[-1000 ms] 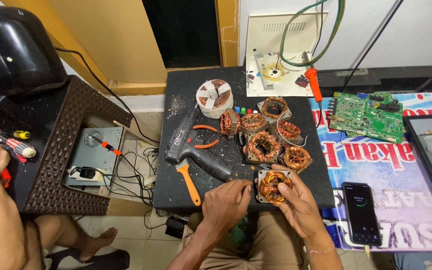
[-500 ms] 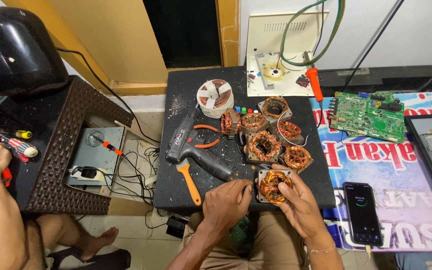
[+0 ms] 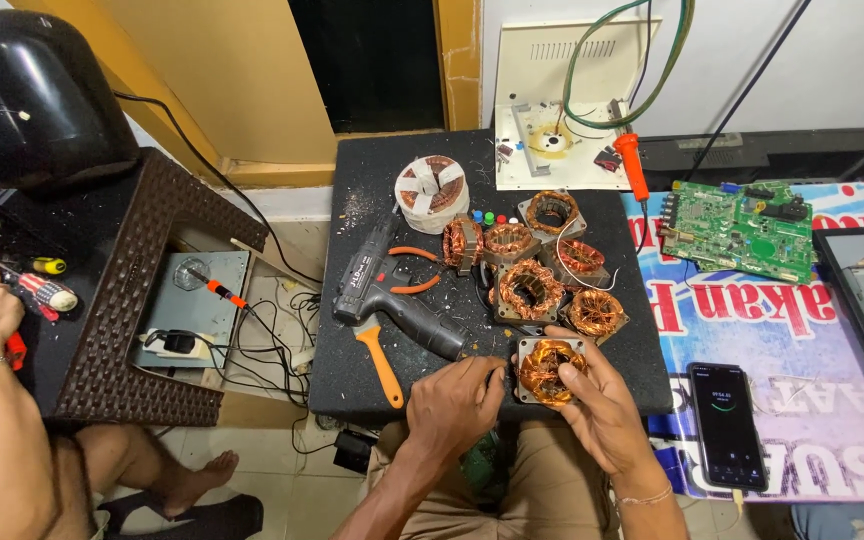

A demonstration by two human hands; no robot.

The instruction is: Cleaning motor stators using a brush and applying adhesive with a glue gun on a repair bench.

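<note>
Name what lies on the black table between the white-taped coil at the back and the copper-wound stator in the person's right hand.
In the head view, between the white-taped coil and the held stator lie other copper-wound stators.

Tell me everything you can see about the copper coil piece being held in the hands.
The copper coil piece is a squarish grey metal frame with shiny orange-copper wire wound in a ring round its centre. It lies roughly flat at the near edge of the black table. The right hand cups its right side, thumb on the winding; the left hand touches its left edge.
</note>
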